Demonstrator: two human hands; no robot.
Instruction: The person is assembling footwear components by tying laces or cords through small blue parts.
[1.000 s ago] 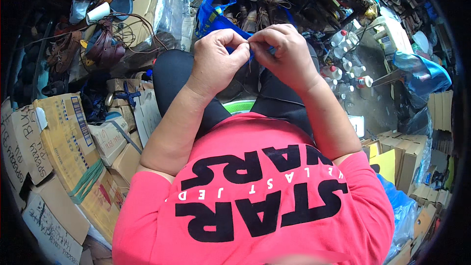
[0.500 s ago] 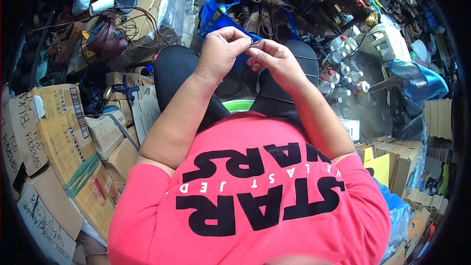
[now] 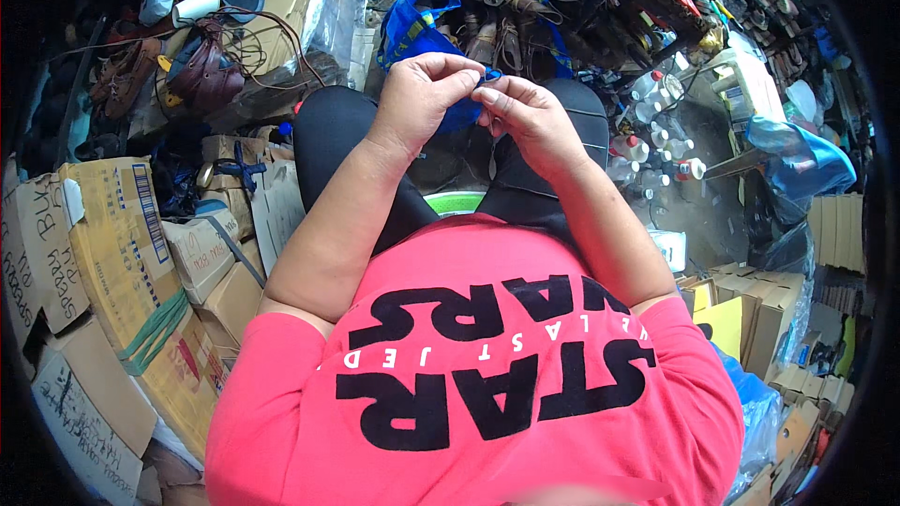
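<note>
Several cardboard boxes [image 3: 117, 239]: at least four, stacked along your left side; one yellow-taped box carries a green band [image 3: 157, 333].
One white cup [image 3: 197, 7]: lying tilted, upper left, amid cords.
One dark-red shoe [image 3: 208, 77]: just below the cup, well apart from your hands.
Two black-clad legs [image 3: 330, 155]: one each side, your knees bent below your hands.
One left hand [image 3: 422, 103]: its grip is pinching, thumb and forefinger on the small item.
One blue bag [image 3: 398, 37]: open, beyond your hands, holding several brown pieces.
One small item [image 3: 485, 83]: between your two hands' fingertips, above the gap between your legs; too tiny to identify.
One right hand [image 3: 534, 122]: its grip is pinching the same item, beside your left fingertips.
Plastic bottles [image 3: 630, 146]: at least eight, on the floor to your right.
One yellow sheet [image 3: 722, 325]: lower right, by cardboard.
One light-blue plastic sheet [image 3: 802, 157]: draped at far right.
</note>
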